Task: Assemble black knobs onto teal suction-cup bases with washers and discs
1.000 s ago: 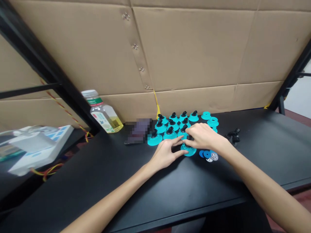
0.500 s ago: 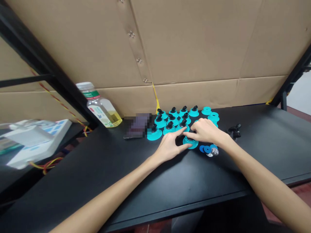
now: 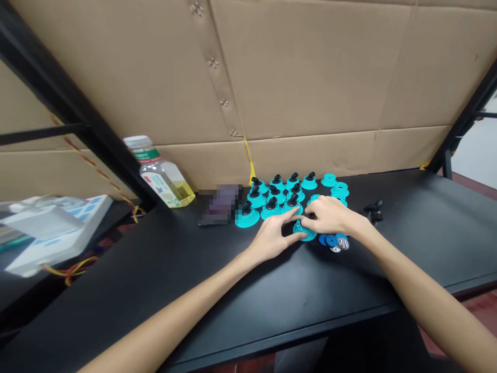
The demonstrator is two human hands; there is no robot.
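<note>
A teal suction cup [image 3: 305, 231] lies on the black table [image 3: 233, 290] between my two hands. My left hand [image 3: 273, 238] pinches its left rim with thumb and fingers. My right hand [image 3: 330, 216] is closed over the cup's top, hiding the black fitting there. Behind them stand several teal cups with black fittings [image 3: 272, 199] in rows. Three bare teal cups [image 3: 336, 186] sit at the right of the rows.
Blue washers and silver discs [image 3: 334, 241] lie right of the held cup; loose black fittings [image 3: 373, 210] lie further right. A bottle of yellow liquid [image 3: 161, 173] and a dark flat object [image 3: 219, 206] sit left. A cardboard wall stands behind; a white box [image 3: 54, 230] is far left.
The hands have stayed on the same cup, fingers shifting slightly; my right hand has closed further over its top. The view has drifted a little.
</note>
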